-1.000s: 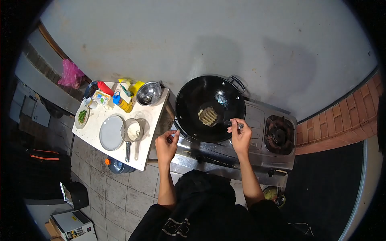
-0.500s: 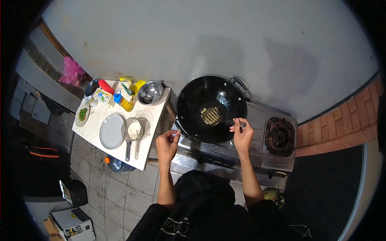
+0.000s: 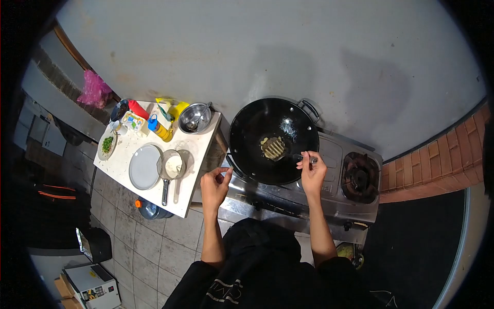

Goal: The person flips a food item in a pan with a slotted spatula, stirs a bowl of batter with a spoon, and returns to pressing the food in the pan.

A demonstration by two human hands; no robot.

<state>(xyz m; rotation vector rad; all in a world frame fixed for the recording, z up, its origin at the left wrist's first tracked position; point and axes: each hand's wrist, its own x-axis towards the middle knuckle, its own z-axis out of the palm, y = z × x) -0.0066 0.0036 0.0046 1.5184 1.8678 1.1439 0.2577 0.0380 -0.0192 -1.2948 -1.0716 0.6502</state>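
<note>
A black wok sits on the stove, tilted a little toward me. My right hand grips the handle of a slotted spatula, whose head lies low in the wok. Pale yellowish food shows around the spatula's edge and seemingly through its slots; its kind is hard to make out. At the wok's left rim, my left hand has its thumb and fingers curled at the wok's side handle. The exact contact of the fingertips there is small in view.
A white table on the left bears a grey plate, a small saucepan with white contents, a steel bowl, bottles and a plate of chopped greens. A bare burner is right of the wok.
The spatula and the food have shifted slightly within the wok. The whole view has drifted a little to the right; both hands keep nearly the same places.
</note>
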